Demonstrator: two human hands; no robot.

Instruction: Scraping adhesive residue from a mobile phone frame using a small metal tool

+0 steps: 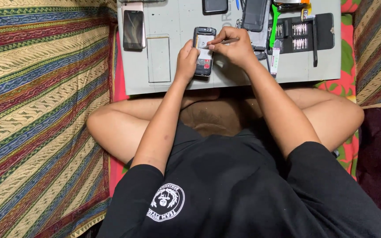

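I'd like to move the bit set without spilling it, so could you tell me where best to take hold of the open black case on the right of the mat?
Take the black case by its two long edges from above: it lies flat and open on the grey mat, bits facing up.

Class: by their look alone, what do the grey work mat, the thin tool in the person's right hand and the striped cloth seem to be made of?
Grey work mat: probably rubber or silicone; matte, flat, with moulded tray outlines. Thin silver tool in the right hand: likely metal, with a dull sheen. Striped patterned cloth: woven or printed fabric, soft and slightly rumpled. The left hand steadies an opened dark phone.
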